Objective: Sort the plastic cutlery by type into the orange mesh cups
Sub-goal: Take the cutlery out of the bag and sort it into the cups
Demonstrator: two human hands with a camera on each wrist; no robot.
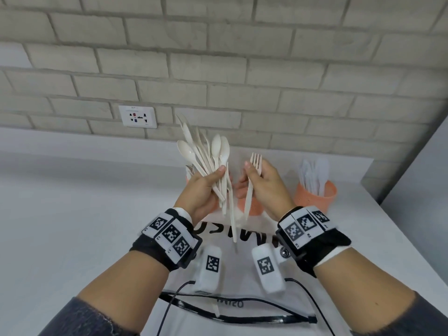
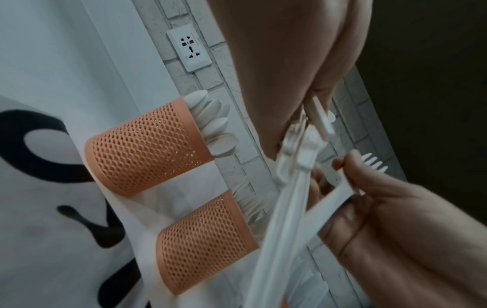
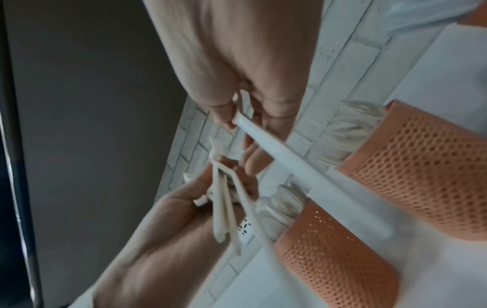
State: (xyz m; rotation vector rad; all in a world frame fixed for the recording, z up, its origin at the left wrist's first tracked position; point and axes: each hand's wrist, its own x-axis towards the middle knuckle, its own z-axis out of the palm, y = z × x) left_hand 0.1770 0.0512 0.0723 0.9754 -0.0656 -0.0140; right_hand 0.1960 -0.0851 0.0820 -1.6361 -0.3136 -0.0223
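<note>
Cream plastic, thin and slightly glossy: a single long-handled fork [image 1: 252, 183] is pinched at its neck between thumb and fingers of the right hand [image 1: 264, 187], tines up, handle hanging down and a little leftward. Its long axis runs near upright. Directly beneath and behind the handle end stands the middle orange perforated mesh cup [image 1: 251, 206] on the white worktop [image 1: 72, 202]; the wrist views show fork tines standing in that cup, so I judge it the fork's destination. The right hand is plainly the nearer one. The coming move appears to be a short drop, handle first.

The left hand [image 1: 202, 190] is curled round a fanned bundle of cream plastic spoons and other cutlery [image 1: 211, 161], bowls up. The left orange mesh cup [image 2: 147, 150] holds spoons; the right orange mesh cup [image 1: 315, 196] holds paler white pieces, probably knives.
</note>
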